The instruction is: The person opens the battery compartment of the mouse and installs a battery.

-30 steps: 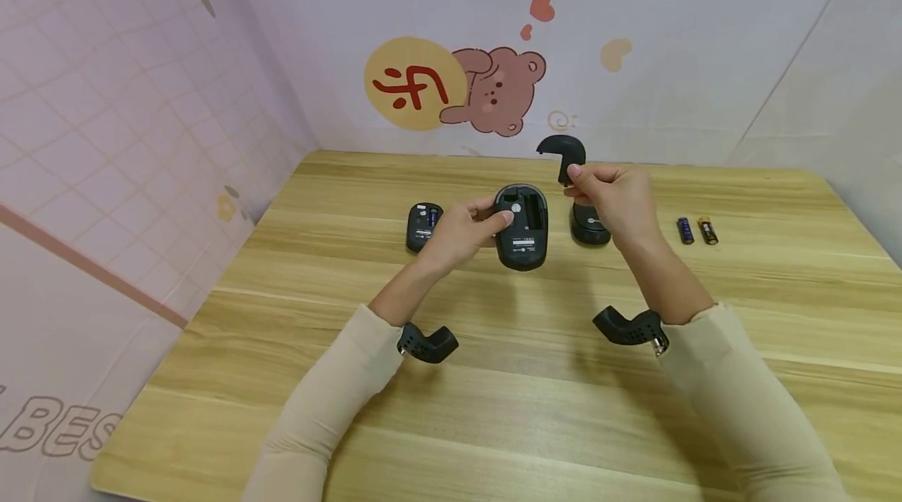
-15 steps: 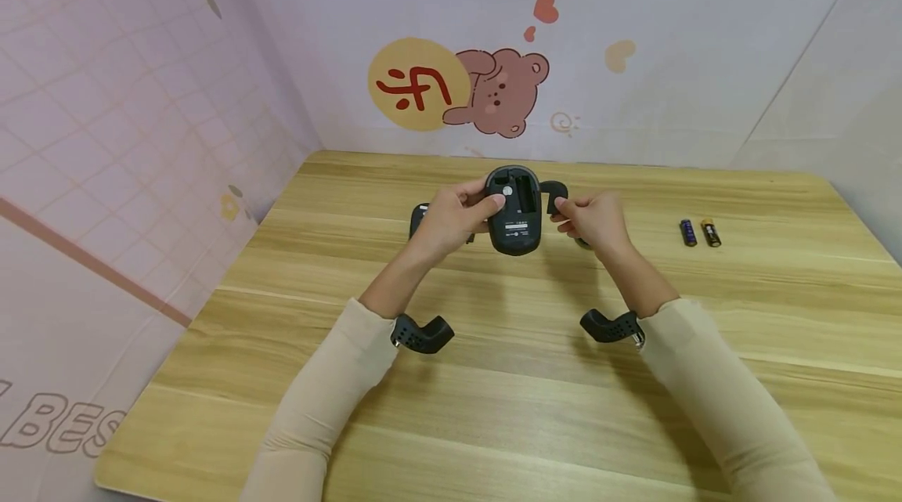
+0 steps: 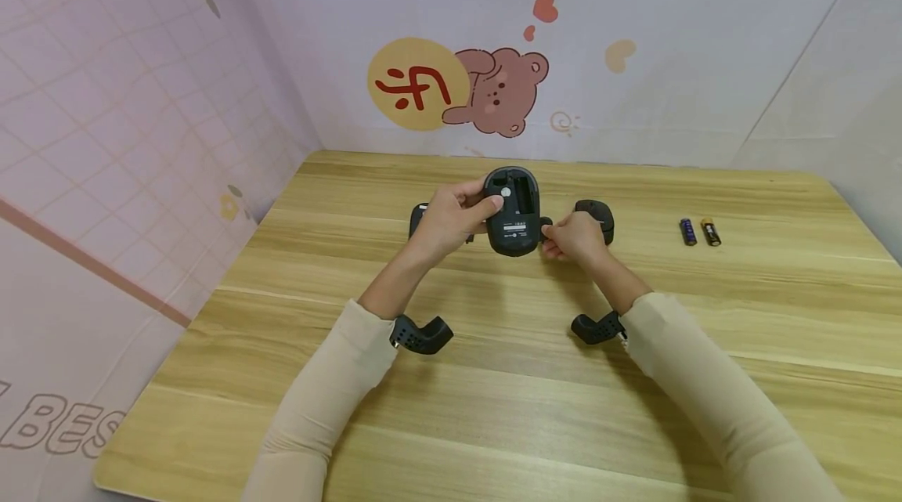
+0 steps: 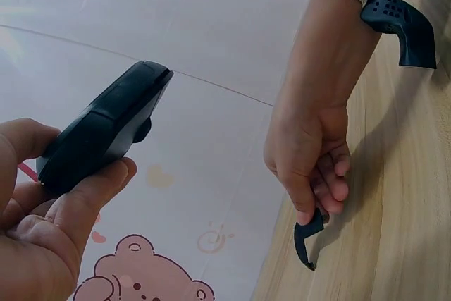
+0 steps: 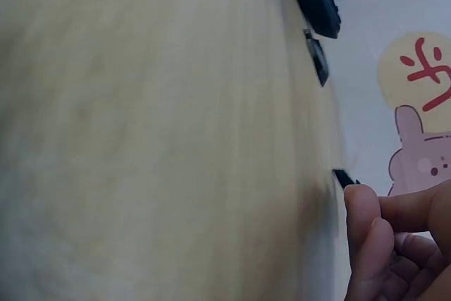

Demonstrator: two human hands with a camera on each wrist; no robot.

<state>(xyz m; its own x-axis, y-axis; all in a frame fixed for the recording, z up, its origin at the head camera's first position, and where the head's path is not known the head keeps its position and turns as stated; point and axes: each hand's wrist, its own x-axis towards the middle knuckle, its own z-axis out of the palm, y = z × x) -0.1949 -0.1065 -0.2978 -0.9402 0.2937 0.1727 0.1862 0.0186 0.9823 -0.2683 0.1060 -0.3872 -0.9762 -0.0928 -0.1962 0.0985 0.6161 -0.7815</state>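
In the head view my left hand (image 3: 451,224) grips a black computer mouse (image 3: 512,232) above the table. Its underside faces me, and the battery compartment is uncovered with no battery visible in it. To the right, my right hand (image 3: 578,237) pinches a curved black battery cover (image 4: 306,243) between thumb and fingers, low over the tabletop. The held mouse partly hides this cover in the head view; only its tip (image 5: 343,177) shows in the right wrist view. Behind my right hand sits a second black mouse (image 3: 597,214), top side up.
Another mouse (image 3: 417,216) lies behind my left hand, mostly hidden. A small dark piece (image 5: 317,58) lies near it. Two batteries, one blue (image 3: 687,232) and one black and gold (image 3: 711,232), lie at right on the wooden table (image 3: 493,408). A printed wall stands behind.
My right hand has brought the cover down and to the left, toward the table beside the held mouse. My left hand has lifted slightly leftward, then stayed nearly still.
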